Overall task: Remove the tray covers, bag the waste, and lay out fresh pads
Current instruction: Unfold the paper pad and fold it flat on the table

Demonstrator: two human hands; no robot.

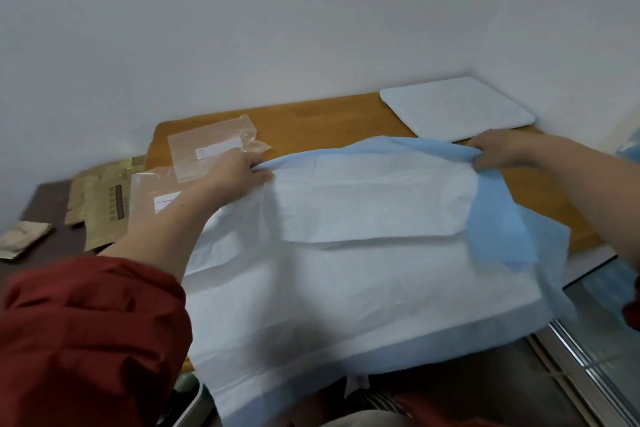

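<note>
A large pad (346, 274), white on top with a blue backing, is spread over the wooden table (311, 121) and hangs over its near edge. My left hand (239, 170) pinches the pad's far left edge. My right hand (498, 149) grips the far right corner, where the blue backing folds over and droops. The far part of the pad is doubled back on itself. A second pad (457, 107), folded flat and pale, lies at the table's far right corner against the wall.
Clear plastic bags (207, 146) with white labels lie at the table's far left. Brown paper packaging (100, 208) and a small packet (20, 237) sit on a dark surface to the left. White walls close in behind and to the right. A metal-framed edge (588, 357) runs at lower right.
</note>
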